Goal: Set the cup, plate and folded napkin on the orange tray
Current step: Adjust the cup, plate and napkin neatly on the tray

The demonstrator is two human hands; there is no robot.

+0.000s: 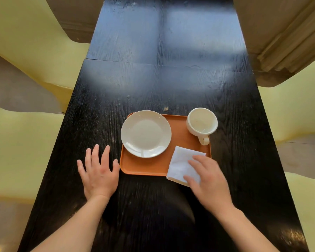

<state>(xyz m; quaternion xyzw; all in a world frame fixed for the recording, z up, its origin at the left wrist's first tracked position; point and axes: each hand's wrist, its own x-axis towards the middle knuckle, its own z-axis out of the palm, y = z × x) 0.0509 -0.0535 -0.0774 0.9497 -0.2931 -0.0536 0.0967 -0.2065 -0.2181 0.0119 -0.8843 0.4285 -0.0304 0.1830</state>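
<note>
An orange tray (178,135) lies on the black table. A white plate (145,133) rests on the tray's left half, its rim overhanging the left edge a little. A cream cup (201,122) stands at the tray's far right corner, handle pointing toward me. A folded white napkin (180,164) lies across the tray's near right corner, partly hanging over the near edge. My right hand (209,180) rests on the napkin's right side, fingers gripping it. My left hand (98,170) lies flat on the table, fingers spread, just left of the tray.
The black wooden table (162,79) stretches far ahead, with a seam across its middle. Pale yellow chairs (22,146) stand along both long sides. The table's near part is bordered by my forearms.
</note>
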